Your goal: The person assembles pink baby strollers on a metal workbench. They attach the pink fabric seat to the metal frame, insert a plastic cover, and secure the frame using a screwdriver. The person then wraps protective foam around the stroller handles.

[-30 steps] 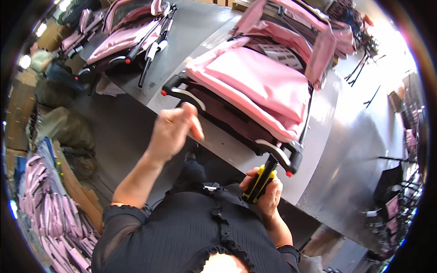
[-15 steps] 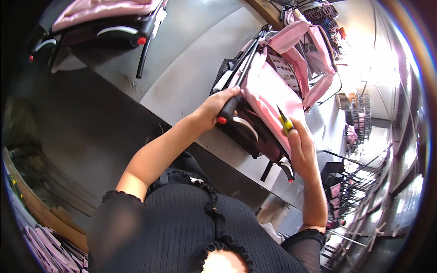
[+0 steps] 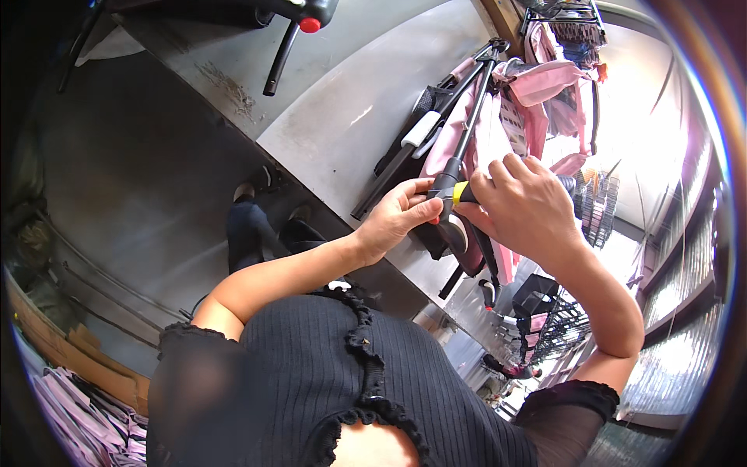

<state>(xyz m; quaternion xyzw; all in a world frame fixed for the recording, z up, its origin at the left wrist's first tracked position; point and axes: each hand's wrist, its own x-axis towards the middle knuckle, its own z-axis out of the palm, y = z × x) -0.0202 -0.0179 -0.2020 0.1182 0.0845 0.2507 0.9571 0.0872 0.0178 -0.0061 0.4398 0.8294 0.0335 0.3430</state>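
Observation:
A folded stroller with pink fabric (image 3: 445, 148) and black tubes lies tilted in front of me. My left hand (image 3: 395, 219) is closed on the black joint (image 3: 449, 175) at the near end of one tube, thumb and fingers pinching it. My right hand (image 3: 533, 208) is wrapped round a yellow-and-black-handled screwdriver (image 3: 461, 192), pointed left against that joint. Its tip is too small to make out, and my right fingers cover most of the handle. A red end piece (image 3: 434, 221) shows just under my left thumb.
The stroller rests on a grey metal table (image 3: 334, 117), whose near edge slants down to the right. Part of another stroller (image 3: 299, 12) stands at the upper left. Stacked pink pieces (image 3: 78, 412) lie lower left beside cardboard (image 3: 109, 366). Black frames (image 3: 564, 311) crowd the right.
My right hand has swung up and left, bringing the screwdriver to the joint. My left hand has shifted right, from wrapping the black tube to pinching its end. The view has moved too.

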